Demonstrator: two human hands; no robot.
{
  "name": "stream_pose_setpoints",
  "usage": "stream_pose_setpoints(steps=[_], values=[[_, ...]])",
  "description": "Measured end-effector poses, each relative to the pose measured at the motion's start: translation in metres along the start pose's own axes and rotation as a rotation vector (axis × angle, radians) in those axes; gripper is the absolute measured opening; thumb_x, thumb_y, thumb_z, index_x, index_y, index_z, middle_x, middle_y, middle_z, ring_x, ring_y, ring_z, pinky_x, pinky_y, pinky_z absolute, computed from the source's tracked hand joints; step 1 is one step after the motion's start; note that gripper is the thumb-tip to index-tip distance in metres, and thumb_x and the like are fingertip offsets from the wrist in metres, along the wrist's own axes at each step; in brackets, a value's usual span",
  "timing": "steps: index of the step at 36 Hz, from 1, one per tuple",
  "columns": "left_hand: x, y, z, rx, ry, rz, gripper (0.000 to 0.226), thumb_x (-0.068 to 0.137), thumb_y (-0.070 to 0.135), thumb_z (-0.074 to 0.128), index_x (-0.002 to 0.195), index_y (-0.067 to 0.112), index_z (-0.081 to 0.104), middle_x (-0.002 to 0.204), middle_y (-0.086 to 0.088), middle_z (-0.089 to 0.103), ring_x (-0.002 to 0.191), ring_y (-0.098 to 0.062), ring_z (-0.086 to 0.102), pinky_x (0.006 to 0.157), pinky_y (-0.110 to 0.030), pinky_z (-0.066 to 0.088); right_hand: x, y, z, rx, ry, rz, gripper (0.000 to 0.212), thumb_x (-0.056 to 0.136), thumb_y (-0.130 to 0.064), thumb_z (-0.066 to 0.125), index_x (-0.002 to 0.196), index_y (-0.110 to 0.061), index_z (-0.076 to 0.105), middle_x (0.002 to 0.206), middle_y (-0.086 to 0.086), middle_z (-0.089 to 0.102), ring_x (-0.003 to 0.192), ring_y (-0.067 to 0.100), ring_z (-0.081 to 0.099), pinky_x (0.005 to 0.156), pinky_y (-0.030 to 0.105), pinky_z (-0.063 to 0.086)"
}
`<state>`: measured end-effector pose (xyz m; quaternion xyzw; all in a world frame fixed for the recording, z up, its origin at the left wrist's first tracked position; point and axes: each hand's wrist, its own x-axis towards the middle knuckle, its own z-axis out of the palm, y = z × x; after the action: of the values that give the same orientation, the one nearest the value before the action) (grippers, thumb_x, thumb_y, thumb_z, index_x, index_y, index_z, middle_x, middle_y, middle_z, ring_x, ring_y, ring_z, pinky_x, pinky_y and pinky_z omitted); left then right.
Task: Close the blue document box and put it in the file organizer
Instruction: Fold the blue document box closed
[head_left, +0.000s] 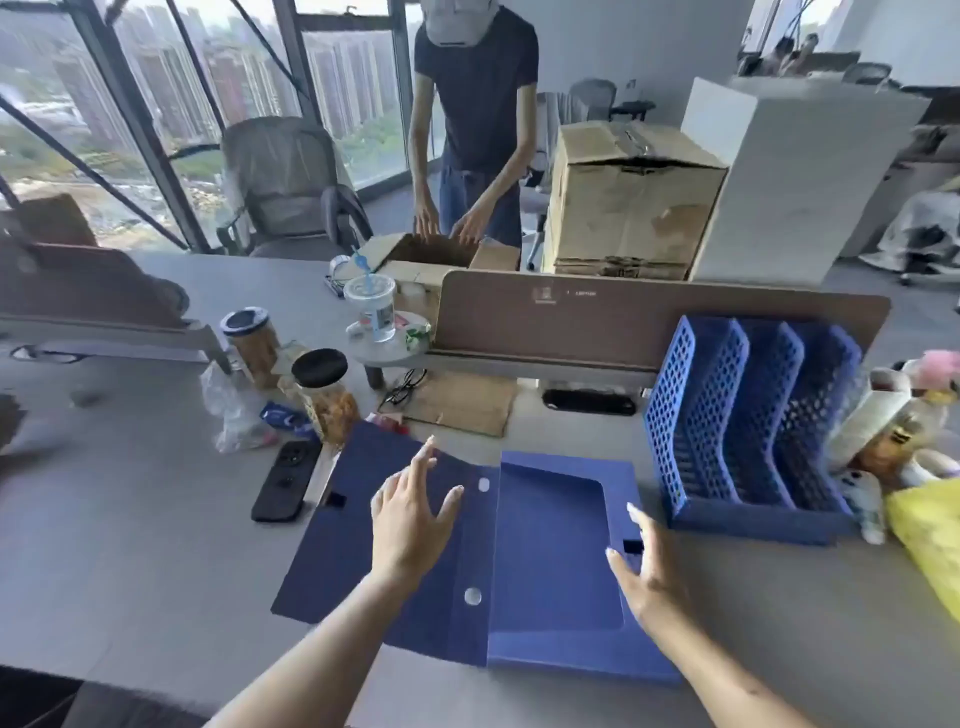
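One document box (550, 561), one file organizer (748, 426), two jars (254, 343) (324, 395), two cardboard boxes (634, 202) (426, 260), two hands (410, 514) (649, 577).

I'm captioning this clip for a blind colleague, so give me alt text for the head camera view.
A blue document box lies open and flat on a grey desk, with the left hand spread above its lid flap and the right hand at its right edge, neither gripping. A blue mesh file organizer stands empty to the right; jars, a phone and another person stand beyond.

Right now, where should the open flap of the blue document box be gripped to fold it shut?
Probably the flap's far left edge, approached from the left by the left hand. It lies flat, hinged beside the tray, so that free edge gives the most leverage.
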<state>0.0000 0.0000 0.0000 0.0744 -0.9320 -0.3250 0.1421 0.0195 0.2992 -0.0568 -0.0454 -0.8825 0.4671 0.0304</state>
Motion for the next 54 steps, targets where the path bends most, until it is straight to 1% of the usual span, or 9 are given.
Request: stream_pose_setpoints(steps=[4, 8, 15, 19, 25, 37, 43, 49, 54], values=[[-0.020, -0.028, 0.001, 0.120, -0.085, -0.153, 0.092, 0.083, 0.058, 0.065, 0.156, 0.037, 0.014, 0.158, 0.008, 0.034, 0.150, -0.027, 0.018, 0.119, -0.048, 0.015, -0.014, 0.014, 0.008, -0.082, -0.034, 0.089, 0.072, 0.088, -0.023, 0.066, 0.149, -0.025, 0.027, 0.152, -0.005, 0.032, 0.140, 0.016, 0.031, 0.109, 0.029, 0.027], [-0.023, -0.055, -0.003, 0.241, -0.141, -0.278, 0.116, 0.068, 0.070, 0.069, 0.154, 0.044, -0.004, 0.167, 0.004, 0.003, 0.152, -0.035, -0.009, 0.120, -0.056, 0.001, -0.020, 0.033, 0.014, -0.229, -0.073, 0.175, 0.093, 0.076, -0.036, 0.078, 0.151, -0.031, 0.023, 0.162, 0.001, 0.017, 0.148, 0.028, 0.017, 0.117, 0.046, 0.024], [-0.023, -0.083, -0.021, 0.374, -0.158, -0.442, 0.130, 0.061, 0.066, 0.078, 0.153, 0.042, -0.012, 0.167, 0.001, -0.008, 0.151, -0.039, -0.010, 0.119, -0.060, 0.000, -0.029, 0.045, 0.014, -0.288, -0.252, 0.234, 0.127, 0.060, -0.045, 0.088, 0.153, -0.040, 0.002, 0.160, -0.011, -0.023, 0.150, 0.020, -0.016, 0.121, 0.048, 0.009], [-0.025, -0.095, -0.030, 0.384, -0.155, -0.549, 0.133, 0.060, 0.068, 0.078, 0.155, 0.036, -0.010, 0.168, -0.005, 0.001, 0.151, -0.035, 0.004, 0.118, -0.055, 0.010, -0.030, 0.046, 0.017, -0.301, -0.257, 0.234, 0.131, 0.057, -0.042, 0.090, 0.154, -0.033, 0.004, 0.161, -0.007, -0.023, 0.150, 0.015, -0.013, 0.121, 0.044, 0.010], [-0.025, -0.105, -0.045, 0.481, -0.223, -0.585, 0.121, 0.066, 0.068, 0.074, 0.158, 0.024, 0.007, 0.147, -0.002, 0.046, 0.132, -0.027, 0.039, 0.102, -0.044, 0.032, -0.033, 0.048, 0.015, -0.303, -0.245, 0.220, 0.132, 0.058, -0.045, 0.089, 0.156, -0.024, 0.003, 0.162, -0.005, -0.019, 0.150, 0.015, -0.008, 0.121, 0.038, 0.012], [-0.024, -0.076, -0.074, 0.173, -0.161, -0.479, 0.087, 0.077, 0.018, 0.077, 0.151, 0.034, 0.033, 0.141, 0.001, 0.057, 0.117, -0.027, 0.060, 0.075, -0.035, 0.048, -0.036, 0.049, 0.015, -0.307, -0.271, 0.247, 0.130, 0.061, -0.048, 0.086, 0.156, -0.016, 0.004, 0.162, -0.007, -0.016, 0.151, 0.016, -0.004, 0.121, 0.036, 0.014], [-0.024, -0.049, -0.084, -0.197, -0.187, -0.414, 0.074, 0.084, -0.002, 0.066, 0.146, 0.034, 0.046, 0.130, -0.009, 0.061, 0.105, -0.022, 0.062, 0.073, -0.028, 0.052, -0.034, 0.048, 0.014, -0.302, -0.300, 0.282, 0.130, 0.061, -0.048, 0.086, 0.156, -0.017, 0.002, 0.163, -0.006, -0.016, 0.151, 0.016, -0.006, 0.121, 0.036, 0.013], [-0.023, -0.019, -0.086, -0.541, -0.335, -0.345, 0.057, 0.090, 0.017, 0.069, 0.138, 0.042, 0.053, 0.120, 0.003, 0.070, 0.105, -0.007, 0.069, 0.086, -0.033, 0.059, -0.028, 0.026, 0.018, -0.315, -0.282, 0.156, 0.110, 0.075, -0.039, 0.079, 0.156, -0.018, 0.007, 0.165, -0.002, -0.003, 0.151, 0.018, -0.012, 0.122, 0.039, 0.001], [-0.023, 0.013, -0.070, -0.700, -0.466, -0.357, 0.039, 0.089, 0.050, 0.064, 0.127, 0.048, 0.060, 0.121, 0.012, 0.071, 0.112, -0.015, 0.067, 0.100, -0.043, 0.051, -0.017, -0.032, 0.017, -0.008, -0.283, 0.122, 0.080, 0.090, -0.031, 0.066, 0.154, -0.027, 0.019, 0.163, -0.011, 0.011, 0.151, 0.009, 0.004, 0.122, 0.036, 0.013]])
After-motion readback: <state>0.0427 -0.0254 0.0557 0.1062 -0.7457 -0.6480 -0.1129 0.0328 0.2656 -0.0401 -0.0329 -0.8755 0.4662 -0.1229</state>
